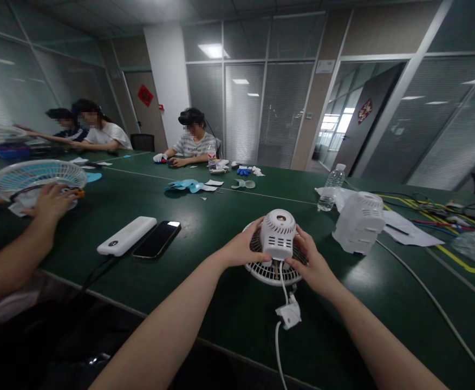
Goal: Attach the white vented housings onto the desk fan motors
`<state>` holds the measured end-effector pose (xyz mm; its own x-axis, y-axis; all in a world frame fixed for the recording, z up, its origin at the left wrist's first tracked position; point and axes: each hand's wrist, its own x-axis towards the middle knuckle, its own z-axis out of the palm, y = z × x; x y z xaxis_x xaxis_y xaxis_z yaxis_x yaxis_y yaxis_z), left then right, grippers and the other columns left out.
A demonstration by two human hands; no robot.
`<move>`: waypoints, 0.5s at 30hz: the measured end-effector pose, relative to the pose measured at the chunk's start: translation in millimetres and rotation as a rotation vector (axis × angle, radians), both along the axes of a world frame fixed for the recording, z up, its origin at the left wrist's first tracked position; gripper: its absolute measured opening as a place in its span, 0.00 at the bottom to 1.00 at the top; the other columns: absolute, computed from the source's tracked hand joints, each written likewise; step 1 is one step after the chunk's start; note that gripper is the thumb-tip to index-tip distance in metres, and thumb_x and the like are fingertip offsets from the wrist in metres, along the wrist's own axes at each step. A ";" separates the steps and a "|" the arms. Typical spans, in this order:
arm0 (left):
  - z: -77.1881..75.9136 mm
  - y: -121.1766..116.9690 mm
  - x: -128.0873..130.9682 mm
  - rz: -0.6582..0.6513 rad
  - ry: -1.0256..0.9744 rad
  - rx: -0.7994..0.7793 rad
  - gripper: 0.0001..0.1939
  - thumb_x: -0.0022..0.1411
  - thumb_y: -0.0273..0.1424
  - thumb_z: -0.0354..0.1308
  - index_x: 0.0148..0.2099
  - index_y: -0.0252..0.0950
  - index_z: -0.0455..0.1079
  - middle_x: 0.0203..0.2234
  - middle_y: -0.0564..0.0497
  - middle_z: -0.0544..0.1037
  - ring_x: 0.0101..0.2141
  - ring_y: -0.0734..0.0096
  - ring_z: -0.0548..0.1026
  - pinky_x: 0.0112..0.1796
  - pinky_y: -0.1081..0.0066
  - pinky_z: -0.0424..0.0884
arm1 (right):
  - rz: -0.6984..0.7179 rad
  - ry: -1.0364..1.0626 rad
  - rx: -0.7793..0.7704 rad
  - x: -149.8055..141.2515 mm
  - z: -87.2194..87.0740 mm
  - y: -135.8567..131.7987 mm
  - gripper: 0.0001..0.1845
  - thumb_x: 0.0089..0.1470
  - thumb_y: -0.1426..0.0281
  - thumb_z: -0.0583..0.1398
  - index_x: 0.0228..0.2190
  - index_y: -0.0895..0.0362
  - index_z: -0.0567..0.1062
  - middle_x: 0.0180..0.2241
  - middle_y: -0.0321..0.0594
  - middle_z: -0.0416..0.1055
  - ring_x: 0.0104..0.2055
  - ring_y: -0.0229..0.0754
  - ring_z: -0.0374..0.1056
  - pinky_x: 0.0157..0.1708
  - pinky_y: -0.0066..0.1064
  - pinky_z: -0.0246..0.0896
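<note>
Rn the person's L hand [247, 246] & R hand [307, 257] grip the white housing [278, 235] btwn them, one per side, thumbs at its lower near edge. Housing is on the table [205, 303] directly in front of the person, over a round white grille [257, 273] lying flat; can't tell if the 2 are joined. A white cord [282, 277] runs from the housing's near side down to a small white box [289, 313]. To the R: a white vented piece [359, 225], clear bottle [331, 187] upright just behind it, paper sheet [411, 230] beyond. To the L: white power bank [127, 236] w/ black phone [157, 240] just beside. Far L, a co-worker's hand [54, 201] is at a bigger grille [38, 176]. Blue blades [184, 186] lie farther back, nr mid-table.
</note>
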<state>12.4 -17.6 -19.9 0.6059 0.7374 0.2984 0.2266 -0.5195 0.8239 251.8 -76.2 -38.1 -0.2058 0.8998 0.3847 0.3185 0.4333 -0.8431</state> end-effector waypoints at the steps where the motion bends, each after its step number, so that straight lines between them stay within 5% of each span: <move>1: 0.1 0.4 -0.7 0.001 0.009 0.003 0.58 0.42 0.39 0.70 0.68 0.45 0.38 0.63 0.42 0.55 0.61 0.46 0.56 0.59 0.46 0.53 | 0.000 -0.003 0.000 -0.1 -0.3 0.1 0.45 0.51 0.71 0.62 0.63 0.43 0.45 0.62 0.42 0.55 0.64 0.48 0.52 0.63 0.51 0.44; 8: -1.7 7.3 -8.1 -0.075 0.042 -0.014 0.54 0.46 0.38 0.68 0.68 0.46 0.40 0.64 0.44 0.53 0.62 0.48 0.54 0.60 0.46 0.50 | 0.025 -0.022 0.006 1.7 -0.9 0.3 0.45 0.53 0.72 0.61 0.63 0.44 0.42 0.63 0.42 0.53 0.65 0.48 0.50 0.63 0.51 0.43; 15: -3.6 7.1 -5.4 -0.017 0.004 0.014 0.50 0.46 0.32 0.68 0.67 0.46 0.45 0.62 0.43 0.58 0.61 0.50 0.58 0.59 0.47 0.53 | 0.021 -0.075 0.002 2.5 4.5 -2.7 0.45 0.53 0.71 0.60 0.63 0.43 0.42 0.65 0.42 0.50 0.65 0.49 0.50 0.63 0.52 0.43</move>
